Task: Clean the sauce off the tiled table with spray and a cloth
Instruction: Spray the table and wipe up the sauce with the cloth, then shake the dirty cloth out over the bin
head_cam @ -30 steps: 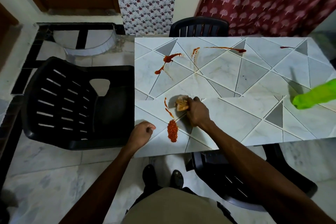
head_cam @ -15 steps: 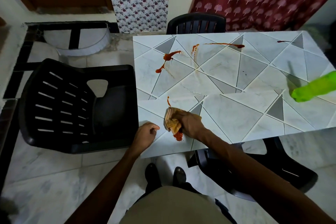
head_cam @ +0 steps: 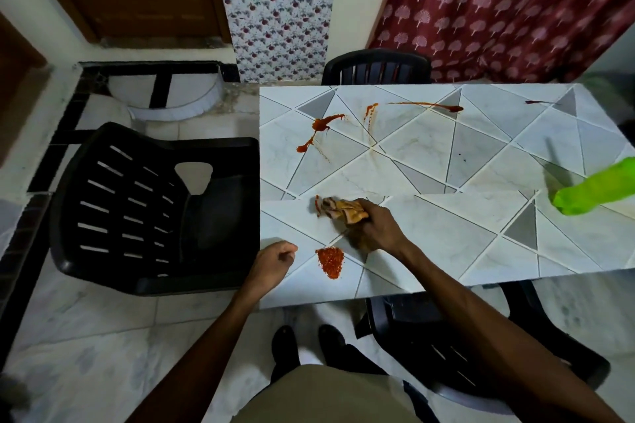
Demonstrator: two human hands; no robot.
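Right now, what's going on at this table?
A person is wiping sauce off the tiled table. Their right hand holds a stained cloth against the tiles, just beyond a red sauce patch near the front edge. The left hand rests on the table's near left corner, holding nothing. More sauce streaks lie on the far side, and the green spray bottle sits at the right.
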